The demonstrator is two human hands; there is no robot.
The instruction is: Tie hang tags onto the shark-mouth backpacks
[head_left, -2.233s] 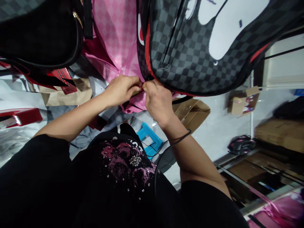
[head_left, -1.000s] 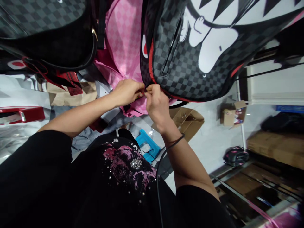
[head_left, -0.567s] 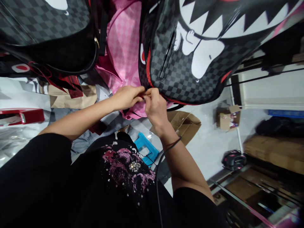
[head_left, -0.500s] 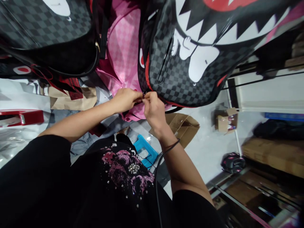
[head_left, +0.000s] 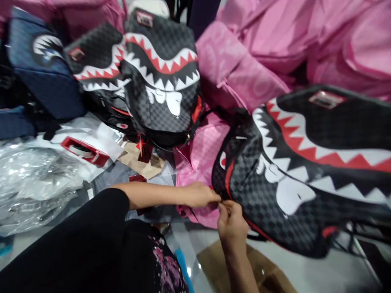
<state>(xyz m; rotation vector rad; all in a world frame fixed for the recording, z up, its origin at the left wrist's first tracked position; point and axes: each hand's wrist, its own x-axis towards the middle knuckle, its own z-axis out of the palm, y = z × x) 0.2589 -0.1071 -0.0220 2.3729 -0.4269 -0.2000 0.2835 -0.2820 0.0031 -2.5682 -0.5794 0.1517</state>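
Note:
A black and grey checkered backpack [head_left: 253,195] with printed shark teeth and a white cartoon figure lies tilted at the right. My left hand [head_left: 200,195] and my right hand [head_left: 233,221] meet at its lower left corner, by the red trim. Both have their fingertips pinched together, almost touching each other. Whatever they grip is too small and too blurred to name. Behind my left hand lies a pink checkered bag [head_left: 207,150], partly covered by the backpack.
Another shark-teeth backpack [head_left: 161,114] stands upright in the middle, with a red tag hanging below. Pink bags [head_left: 275,36] fill the back right. Clear plastic wrapping [head_left: 39,179] and a red tape dispenser [head_left: 84,151] are at the left. Brown cardboard [head_left: 259,268] lies on the floor.
The camera view has tilted up and turned left, so more bags at the back show. Both hands stay pinched at the same corner of the backpack.

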